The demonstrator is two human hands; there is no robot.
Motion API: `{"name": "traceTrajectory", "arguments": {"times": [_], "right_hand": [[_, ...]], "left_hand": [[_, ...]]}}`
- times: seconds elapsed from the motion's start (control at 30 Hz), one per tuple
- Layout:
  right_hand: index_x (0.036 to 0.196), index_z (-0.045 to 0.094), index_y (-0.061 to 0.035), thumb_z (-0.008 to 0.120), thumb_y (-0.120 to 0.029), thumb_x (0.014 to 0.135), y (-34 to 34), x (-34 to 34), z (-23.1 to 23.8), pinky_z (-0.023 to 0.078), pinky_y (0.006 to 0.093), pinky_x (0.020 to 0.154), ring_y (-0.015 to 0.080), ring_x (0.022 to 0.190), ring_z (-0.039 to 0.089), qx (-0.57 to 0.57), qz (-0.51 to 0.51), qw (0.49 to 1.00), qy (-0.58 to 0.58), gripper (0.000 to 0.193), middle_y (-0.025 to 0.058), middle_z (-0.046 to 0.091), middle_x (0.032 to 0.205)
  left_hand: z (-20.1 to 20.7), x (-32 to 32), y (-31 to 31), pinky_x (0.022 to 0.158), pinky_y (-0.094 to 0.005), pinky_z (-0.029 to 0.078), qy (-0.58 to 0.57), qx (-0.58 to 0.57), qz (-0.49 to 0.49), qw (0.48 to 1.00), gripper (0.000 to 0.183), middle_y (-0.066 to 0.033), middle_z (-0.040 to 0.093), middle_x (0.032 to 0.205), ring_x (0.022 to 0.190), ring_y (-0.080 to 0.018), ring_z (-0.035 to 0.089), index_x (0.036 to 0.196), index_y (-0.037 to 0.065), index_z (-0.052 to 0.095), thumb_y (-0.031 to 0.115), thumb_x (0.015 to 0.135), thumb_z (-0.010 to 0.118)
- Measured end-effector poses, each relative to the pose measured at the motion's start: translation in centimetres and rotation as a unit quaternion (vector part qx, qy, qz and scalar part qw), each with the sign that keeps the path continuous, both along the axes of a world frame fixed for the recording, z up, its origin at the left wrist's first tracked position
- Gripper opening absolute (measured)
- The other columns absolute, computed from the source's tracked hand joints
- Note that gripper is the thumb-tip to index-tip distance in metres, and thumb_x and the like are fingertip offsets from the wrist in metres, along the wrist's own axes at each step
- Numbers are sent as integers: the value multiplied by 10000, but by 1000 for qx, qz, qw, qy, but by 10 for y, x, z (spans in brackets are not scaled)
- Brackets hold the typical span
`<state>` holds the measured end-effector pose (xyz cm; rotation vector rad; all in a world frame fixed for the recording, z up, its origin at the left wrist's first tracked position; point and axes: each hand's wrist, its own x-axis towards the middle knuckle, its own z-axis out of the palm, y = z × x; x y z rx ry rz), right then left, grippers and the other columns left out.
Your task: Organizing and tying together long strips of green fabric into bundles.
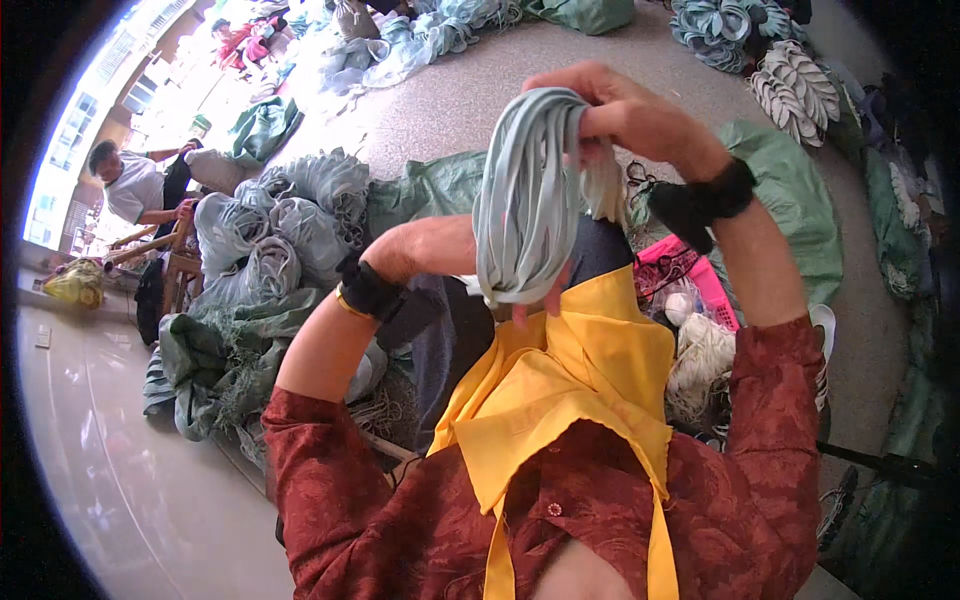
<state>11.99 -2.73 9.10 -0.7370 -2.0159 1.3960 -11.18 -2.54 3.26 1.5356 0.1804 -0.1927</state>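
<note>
A thick looped bundle of pale grey-green flat strips hangs upright in front of my lap. Its top is gripped by my right hand, with the thumb and fingers curled around the strips. My left hand is behind the bundle's lower part and holds it; most of that hand is hidden, and only some fingers show below and beside the strips. A short cream-coloured tuft shows just under my right hand. Below the bundle, a yellow apron covers my lap.
On the left lie piled pale bundles and green sacking. A pink basket and white cords are to my right, near a green sack. Another person sits at far left. More bundles lie on the far floor.
</note>
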Motion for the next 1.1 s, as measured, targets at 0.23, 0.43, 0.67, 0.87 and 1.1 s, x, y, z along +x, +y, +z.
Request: {"name": "traceTrajectory", "arguments": {"times": [0.23,0.43,0.67,0.87,1.1], "right_hand": [[1009,634,-21,573,-199,917,-12,-36,-67,499,231,646,70,699,567,19,-36,998,52,209,-18,615,845],[964,620,-31,684,-246,817,-18,-21,-75,483,220,572,73,606,568,-76,-84,990,-85,269,1,613,798],[1114,567,-16,718,-200,784,-17,1,-55,477,223,578,64,627,559,-22,-172,975,-141,407,9,602,829],[1194,533,-22,807,-276,679,-33,-11,-56,529,300,673,185,715,656,171,-210,960,-70,636,116,669,890],[1145,573,-32,812,-276,652,-49,-42,-72,531,369,785,272,846,678,257,-355,893,-98,600,167,675,908]], "left_hand": [[16,-16,-21,789,-313,546,-136,370,184,901,262,-104,618,1138,1033,-212,617,1125,74,581,234,920,612],[8,-14,-3,1049,-339,438,-266,32,366,891,282,-169,396,1429,1274,-288,470,1191,52,472,240,983,508],[-14,10,3,1061,-329,378,-293,259,442,807,268,-149,417,1417,1273,-238,443,1193,43,525,185,966,542],[-12,16,14,1025,-371,384,-140,661,349,649,428,-116,498,1326,1166,-267,504,1275,72,552,135,858,629],[-13,20,11,892,-450,422,-89,749,250,607,345,-173,569,1110,1048,-377,524,1107,33,596,96,768,589]]}}
